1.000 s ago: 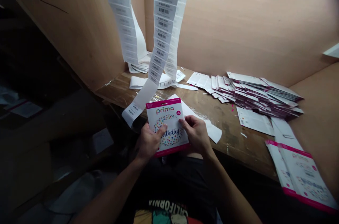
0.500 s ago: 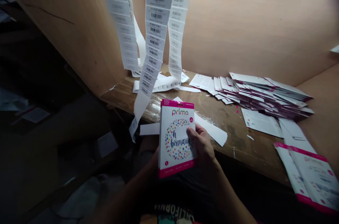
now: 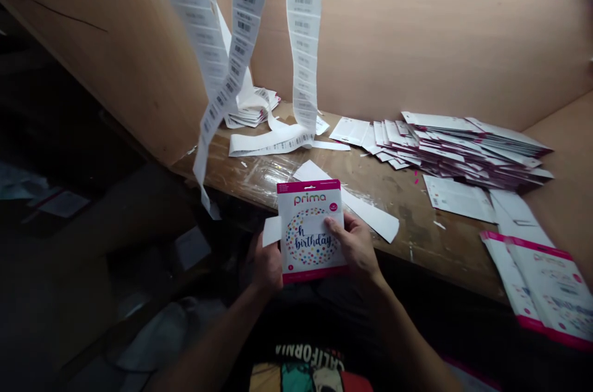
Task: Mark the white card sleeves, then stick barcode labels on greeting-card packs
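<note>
The left hand [image 3: 269,268] and right hand [image 3: 360,250] grip a pink-edged packet [image 3: 315,256], a white slip [image 3: 272,231] jutting beside the left.

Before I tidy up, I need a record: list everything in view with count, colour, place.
Square "prima" packet: at least one, white and pink, between both hands.
Small paper piece: one, white, packet's left edge.
Barcode-label strips: at least three, white, hanging, left to centre.
Blank paper strip: one, white, table behind packet.
Flat pink-edged packets: many, white, heaped rear right, some rear left.
Loose "prima" packets: at least two, white and pink, far right.
Wooden table: one, brown, centre.
Wooden panels: three, tan, left, rear and right.
Paper scraps: several, pink and white, on table.
Floor items: unclear, pale, lower left.
Printed shirt: one, black, bottom centre.
Left hand: one, packet's left.
Right hand: one, packet's right.
</note>
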Demonstrator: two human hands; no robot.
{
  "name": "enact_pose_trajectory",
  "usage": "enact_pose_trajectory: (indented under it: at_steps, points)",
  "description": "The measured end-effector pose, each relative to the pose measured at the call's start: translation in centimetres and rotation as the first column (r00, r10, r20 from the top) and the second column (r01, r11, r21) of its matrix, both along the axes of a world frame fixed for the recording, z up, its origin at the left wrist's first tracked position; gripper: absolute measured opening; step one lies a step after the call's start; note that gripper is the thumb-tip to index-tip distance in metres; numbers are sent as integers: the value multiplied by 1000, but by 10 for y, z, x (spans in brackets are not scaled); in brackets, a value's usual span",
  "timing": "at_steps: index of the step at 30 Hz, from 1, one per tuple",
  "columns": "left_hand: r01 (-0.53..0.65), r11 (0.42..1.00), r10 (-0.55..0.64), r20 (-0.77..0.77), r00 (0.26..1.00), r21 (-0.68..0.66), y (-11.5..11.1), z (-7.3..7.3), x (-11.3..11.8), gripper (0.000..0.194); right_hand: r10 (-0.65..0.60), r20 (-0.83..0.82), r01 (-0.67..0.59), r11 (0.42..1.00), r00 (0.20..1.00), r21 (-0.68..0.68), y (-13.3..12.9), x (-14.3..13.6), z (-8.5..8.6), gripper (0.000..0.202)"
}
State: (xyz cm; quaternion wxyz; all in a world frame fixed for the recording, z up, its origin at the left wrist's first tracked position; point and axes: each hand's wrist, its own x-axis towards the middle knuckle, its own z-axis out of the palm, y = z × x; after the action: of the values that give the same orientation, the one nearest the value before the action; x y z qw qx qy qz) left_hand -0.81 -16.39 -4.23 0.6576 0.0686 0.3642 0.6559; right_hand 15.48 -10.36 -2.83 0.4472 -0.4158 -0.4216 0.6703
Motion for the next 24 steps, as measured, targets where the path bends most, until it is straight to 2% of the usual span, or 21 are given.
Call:
enact_pose_trajectory:
  at_steps: [3,5,8,14,18,24]
  points:
    - [-120,991,132,-277,952,59,0,-3,3,50,37,24,-38,999,999,30,3,2,-1,46]
    - [-115,988,146,-403,903,99,-1,-5,2,51,48,42,-51,996,998,71,5,3,-3,45]
    - [-110,984,165,-501,850,138,-3,-8,-1,47,47,67,-55,991,997,126,7,2,-7,47]
    - [-133,978,200,-538,819,161,-8,-12,-4,40,68,46,-74,990,997,121,7,-4,-3,53]
    - [-127,975,205,-533,821,180,-10,-10,-8,36,103,10,-103,992,995,70,5,-9,4,56]
    - [-164,974,220,-502,836,155,-16,-5,-13,39,108,44,-112,989,993,99,3,-17,6,55]
